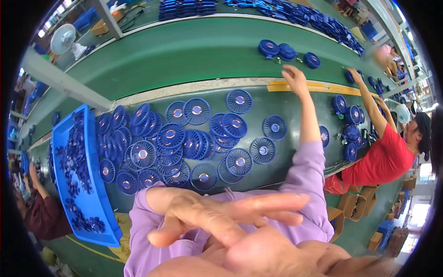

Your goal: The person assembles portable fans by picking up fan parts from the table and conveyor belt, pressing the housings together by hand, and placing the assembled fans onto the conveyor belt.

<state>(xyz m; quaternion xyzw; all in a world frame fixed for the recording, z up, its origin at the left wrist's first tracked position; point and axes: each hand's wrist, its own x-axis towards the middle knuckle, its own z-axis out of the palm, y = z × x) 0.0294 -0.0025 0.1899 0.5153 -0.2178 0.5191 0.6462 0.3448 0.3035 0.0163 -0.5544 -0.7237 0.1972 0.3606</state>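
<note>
My left hand (226,212) is raised close in front of me, its fingers stretched out to the right and nothing visible in it. My right arm, in a lilac sleeve, reaches forward over the bench, and my right hand (294,78) hovers at the near edge of the green conveyor belt (184,55). Its fingers are loosely bent and look empty. Just beyond it on the belt lie blue round fan heads (287,51) with small green parts beside them. Many blue round fan grilles (196,111) with copper-coloured centres lie piled and scattered across the bench.
A bright blue tray (104,203) of dark blue fan blades stands at the left. At the right, a co-worker in a red shirt (380,157) reaches toward the belt, near several assembled fan heads (353,115). Blue parts (300,16) are heaped beyond the belt. Cardboard boxes (355,203) sit lower right.
</note>
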